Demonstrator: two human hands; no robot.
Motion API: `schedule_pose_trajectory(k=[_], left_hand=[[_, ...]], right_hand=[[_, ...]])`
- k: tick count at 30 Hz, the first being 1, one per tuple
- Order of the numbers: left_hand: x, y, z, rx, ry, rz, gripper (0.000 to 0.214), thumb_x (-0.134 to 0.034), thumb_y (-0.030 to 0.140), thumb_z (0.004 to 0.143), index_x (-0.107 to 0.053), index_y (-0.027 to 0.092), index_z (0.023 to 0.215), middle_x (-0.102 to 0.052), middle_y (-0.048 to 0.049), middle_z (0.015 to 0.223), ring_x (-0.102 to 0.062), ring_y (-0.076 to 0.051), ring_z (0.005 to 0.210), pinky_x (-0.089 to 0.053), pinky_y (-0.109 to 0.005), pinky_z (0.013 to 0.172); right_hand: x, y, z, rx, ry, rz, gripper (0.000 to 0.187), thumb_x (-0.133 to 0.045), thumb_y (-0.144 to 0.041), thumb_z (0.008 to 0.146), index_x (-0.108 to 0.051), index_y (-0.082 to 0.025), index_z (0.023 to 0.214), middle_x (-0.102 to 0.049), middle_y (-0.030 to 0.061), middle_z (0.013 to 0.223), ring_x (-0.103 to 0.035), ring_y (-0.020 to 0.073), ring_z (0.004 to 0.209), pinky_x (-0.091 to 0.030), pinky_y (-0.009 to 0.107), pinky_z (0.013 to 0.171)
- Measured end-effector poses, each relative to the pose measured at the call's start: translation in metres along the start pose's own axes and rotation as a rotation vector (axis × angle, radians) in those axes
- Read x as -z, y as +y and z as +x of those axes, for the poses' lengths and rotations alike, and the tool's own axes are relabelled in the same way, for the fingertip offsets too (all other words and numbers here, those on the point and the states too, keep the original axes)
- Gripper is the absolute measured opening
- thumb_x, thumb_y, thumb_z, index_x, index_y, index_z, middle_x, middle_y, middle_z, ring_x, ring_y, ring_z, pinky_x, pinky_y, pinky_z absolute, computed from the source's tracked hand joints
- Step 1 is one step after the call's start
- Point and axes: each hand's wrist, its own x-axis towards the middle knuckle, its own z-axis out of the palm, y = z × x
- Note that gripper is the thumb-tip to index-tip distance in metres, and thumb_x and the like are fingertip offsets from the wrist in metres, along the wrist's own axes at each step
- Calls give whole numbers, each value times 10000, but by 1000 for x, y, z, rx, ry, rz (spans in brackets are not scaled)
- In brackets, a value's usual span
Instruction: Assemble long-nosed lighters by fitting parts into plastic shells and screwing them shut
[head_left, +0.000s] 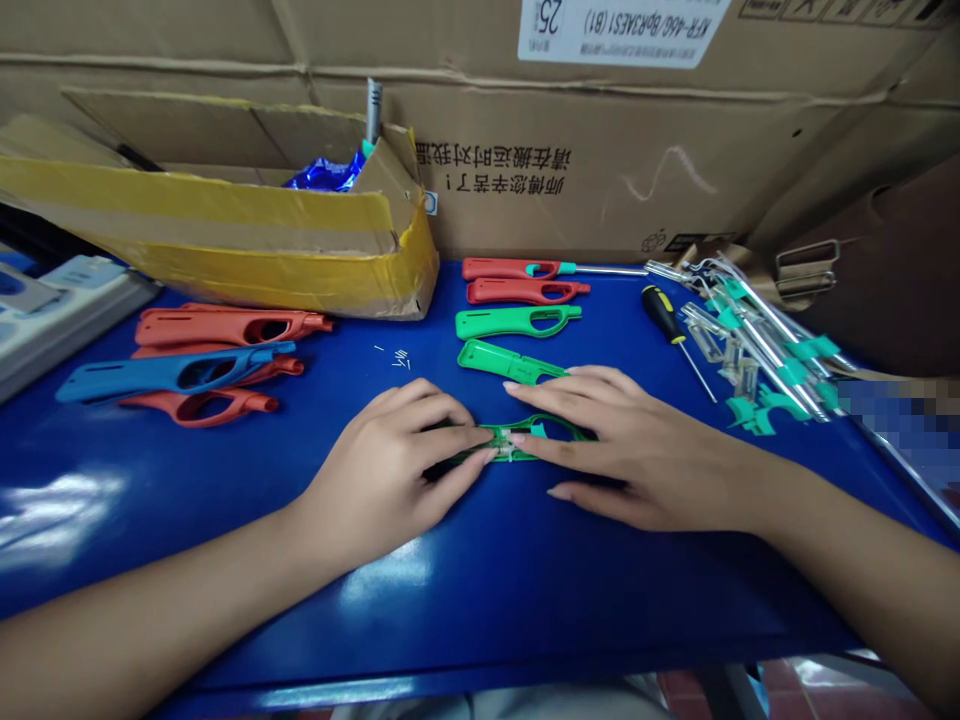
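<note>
A green plastic lighter shell (559,429) lies flat on the blue table (480,590) under both my hands. My left hand (390,470) rests on its left end, fingers curled down and pressing a small clear part at its middle. Over the shell's right half lies my right hand (630,450), its fingers stretched out and its fingertips meeting the left ones at the same spot. Much of the shell is hidden by my fingers.
Two more green shells (517,320) and two red ones (525,291) lie behind my hands. Red and blue shells (180,372) are piled at the left. At the right lie a screwdriver (670,325) and several metal tubes with teal parts (765,350). Cardboard boxes (225,240) stand behind.
</note>
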Motion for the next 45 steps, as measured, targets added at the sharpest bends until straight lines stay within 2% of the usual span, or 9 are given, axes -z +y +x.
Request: schedule_pose_trajectory(k=[5,9,13,18,27,31,37,42,45], left_hand=[[-1,-2,0,-17,18,-26,149,-678,226,953,-781,190,1054,-719,-54,932,-597,-201,880,-505,-364,796],[-2,-2,0,-20,23,-40,144,-688,220,946,-782,184,1050,-716,-54,927,-593,-196,880,-508,-361,804],[-3,-1,0,-4,46,-47,148,-697,212,935,-776,177,1055,-720,-50,928,-601,-189,877,-512,-350,805],[1,0,0,20,52,-53,231,-696,224,919,-729,167,1140,-732,-54,998,-636,-190,906,-525,-355,845],[17,-1,1,-52,-43,131,125,-664,260,917,-745,221,1004,-755,-30,976,-666,-227,895,-528,-386,786],[14,-2,0,-63,-30,120,173,-675,264,920,-737,220,1076,-754,-38,1005,-678,-222,910,-545,-386,818],[17,0,2,-114,147,195,456,-728,261,911,-611,181,1344,-640,-134,1355,-608,-285,1203,-482,-467,1060],[14,-4,1,-133,98,154,394,-705,260,945,-619,182,1321,-689,-119,1282,-647,-263,1154,-516,-443,1016],[11,-8,0,-136,97,134,339,-697,267,953,-648,146,1266,-732,-110,1175,-686,-235,1063,-543,-399,955]], right_hand=[[-1,-2,-1,-18,-85,12,537,-521,-398,1028,-446,-233,1532,-211,167,1697,-292,314,1532,-275,592,1212],[-2,-3,0,-44,-91,26,545,-539,-412,1018,-454,-245,1529,-233,170,1690,-296,329,1530,-263,613,1210],[-5,-1,1,-76,13,70,495,-537,-343,1022,-482,-265,1508,-349,116,1655,-364,295,1488,-286,572,1201],[-7,13,1,-265,205,71,304,-489,-180,1008,-675,-213,1246,-650,109,1298,-574,253,1215,-443,471,1024],[-4,31,-7,-393,163,46,32,-614,-214,941,-634,-215,966,-637,81,1160,-629,251,1024,-502,439,910],[-3,28,-4,-454,265,71,15,-605,-213,953,-597,-207,941,-662,73,1055,-648,231,950,-523,388,843],[2,7,5,-629,561,414,58,-640,-260,943,-658,-218,908,-710,9,836,-672,157,770,-543,278,716],[0,-8,10,-698,473,819,147,-689,-353,904,-704,-207,910,-740,23,803,-700,165,711,-577,287,642],[0,-8,9,-621,426,697,181,-655,-334,932,-714,-214,1054,-741,30,884,-687,164,763,-572,303,691]])
